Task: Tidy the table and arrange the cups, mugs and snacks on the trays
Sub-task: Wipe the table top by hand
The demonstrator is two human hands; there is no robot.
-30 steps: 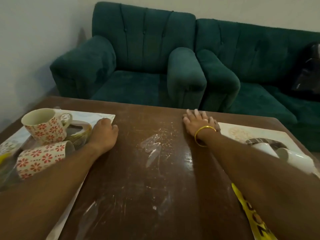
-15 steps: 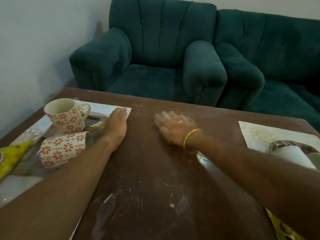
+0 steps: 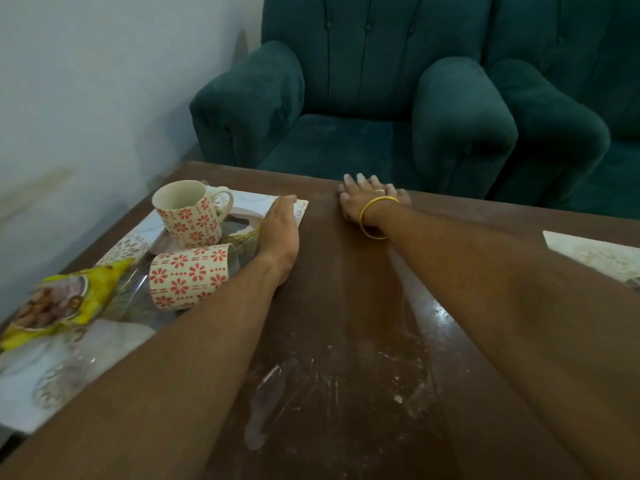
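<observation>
Two cream mugs with red flowers sit on the left tray (image 3: pixel 104 344): one mug stands upright (image 3: pixel 188 213), the other lies on its side (image 3: pixel 188 275). A yellow snack packet (image 3: pixel 62 303) lies on the same tray, nearer to me. My left hand (image 3: pixel 280 233) lies edgewise along the tray's right edge, fingers curled over its far corner. My right hand (image 3: pixel 370 202), with a gold bangle, lies flat with its fingers spread on the brown table (image 3: pixel 346 341), at the far edge. A corner of the right tray (image 3: pixel 595 254) shows at the right.
White smears and crumbs mark the table's middle and near part. A green armchair (image 3: pixel 346 98) and a green sofa (image 3: pixel 571 98) stand right behind the table's far edge. A pale wall (image 3: pixel 86 98) runs along the left side.
My view has turned left, so the white cups on the right tray have left it. My right hand slid left across the table, then out to the far edge. My left hand stays on the tray.
</observation>
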